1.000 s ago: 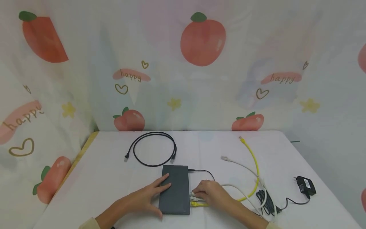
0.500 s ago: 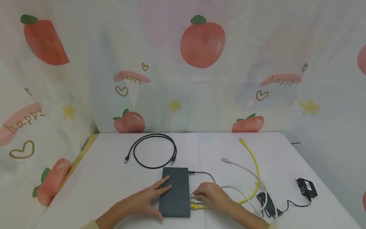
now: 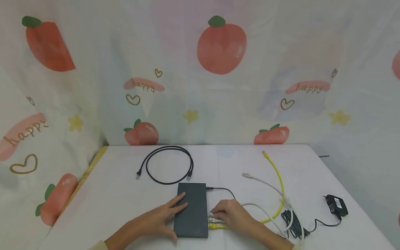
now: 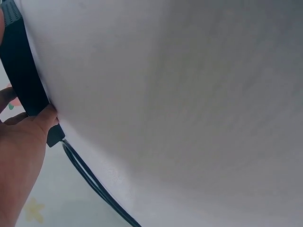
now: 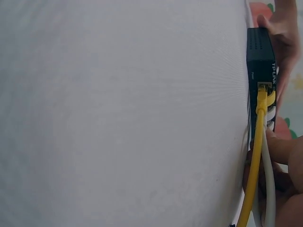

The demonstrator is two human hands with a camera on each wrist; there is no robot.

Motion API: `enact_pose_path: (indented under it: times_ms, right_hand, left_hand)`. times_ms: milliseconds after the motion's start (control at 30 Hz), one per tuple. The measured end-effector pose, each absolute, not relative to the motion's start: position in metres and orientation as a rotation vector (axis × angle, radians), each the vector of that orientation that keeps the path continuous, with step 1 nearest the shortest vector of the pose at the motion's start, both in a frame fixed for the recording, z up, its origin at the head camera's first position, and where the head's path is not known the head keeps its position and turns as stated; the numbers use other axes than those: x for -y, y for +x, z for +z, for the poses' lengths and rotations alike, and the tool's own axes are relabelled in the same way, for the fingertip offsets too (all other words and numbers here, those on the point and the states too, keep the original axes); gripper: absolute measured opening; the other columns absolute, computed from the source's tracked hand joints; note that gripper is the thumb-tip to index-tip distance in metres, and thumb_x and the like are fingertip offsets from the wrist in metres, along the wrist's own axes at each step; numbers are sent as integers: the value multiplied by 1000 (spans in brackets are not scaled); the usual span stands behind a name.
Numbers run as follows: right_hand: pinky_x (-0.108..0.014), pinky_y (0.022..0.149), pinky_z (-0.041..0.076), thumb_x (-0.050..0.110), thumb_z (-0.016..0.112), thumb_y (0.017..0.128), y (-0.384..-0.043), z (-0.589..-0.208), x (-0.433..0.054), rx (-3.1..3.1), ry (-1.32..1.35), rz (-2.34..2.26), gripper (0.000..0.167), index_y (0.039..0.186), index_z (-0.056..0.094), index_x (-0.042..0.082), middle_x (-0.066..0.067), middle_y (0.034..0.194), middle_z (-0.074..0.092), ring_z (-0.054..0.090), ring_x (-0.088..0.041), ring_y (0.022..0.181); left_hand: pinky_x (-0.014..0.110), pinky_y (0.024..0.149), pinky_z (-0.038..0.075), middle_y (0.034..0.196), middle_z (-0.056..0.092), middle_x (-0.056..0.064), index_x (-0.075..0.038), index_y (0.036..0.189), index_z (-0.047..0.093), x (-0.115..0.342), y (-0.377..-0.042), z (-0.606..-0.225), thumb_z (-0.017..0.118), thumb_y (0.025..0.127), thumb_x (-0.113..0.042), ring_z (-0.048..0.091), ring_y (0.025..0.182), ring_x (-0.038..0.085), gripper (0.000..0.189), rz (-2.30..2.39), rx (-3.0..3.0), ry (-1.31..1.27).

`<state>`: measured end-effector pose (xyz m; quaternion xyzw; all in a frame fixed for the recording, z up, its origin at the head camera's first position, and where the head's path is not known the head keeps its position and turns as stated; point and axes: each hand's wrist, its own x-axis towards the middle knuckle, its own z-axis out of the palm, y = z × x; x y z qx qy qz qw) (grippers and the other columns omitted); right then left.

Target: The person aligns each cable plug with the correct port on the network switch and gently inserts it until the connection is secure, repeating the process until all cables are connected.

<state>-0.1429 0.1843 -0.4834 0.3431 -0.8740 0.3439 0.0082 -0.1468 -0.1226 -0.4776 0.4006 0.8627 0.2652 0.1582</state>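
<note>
Left of the left hand's fingers [image 3: 179, 203] the tabletop [image 3: 118, 194] lies bare out to its wooden edge, giving open room. Ahead of those fingers the coiled black cable [image 3: 168, 163] blocks the way, its near loop just beyond the far end of the dark network switch [image 3: 192, 210]. The right hand's fingers [image 3: 217, 211] are hemmed in: the switch's port side touches them on the left, with a yellow plug [image 3: 214, 226] and white plugs [image 3: 212, 217] there. A thin black lead [image 3: 223, 189] arcs just ahead, and right of them lie the white cable [image 3: 265, 183], yellow cable [image 3: 278, 177] and power adapter [image 3: 336, 204].
</note>
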Motion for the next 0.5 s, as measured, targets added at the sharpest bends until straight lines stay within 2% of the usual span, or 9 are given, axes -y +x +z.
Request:
enact_pose_path:
  times_ms: [500]
  right_hand:
    - [-20, 67, 52, 1, 73, 78, -143, -478, -180, 2784, 1005, 1228, 11, 85, 75, 8, 6, 84, 70, 63, -3, 79]
  left_hand:
    - [37, 102, 37, 157, 6, 6, -14, 148, 30, 121, -148, -475, 71, 67, -58, 24, 137, 29, 101, 764, -2452, 1146]
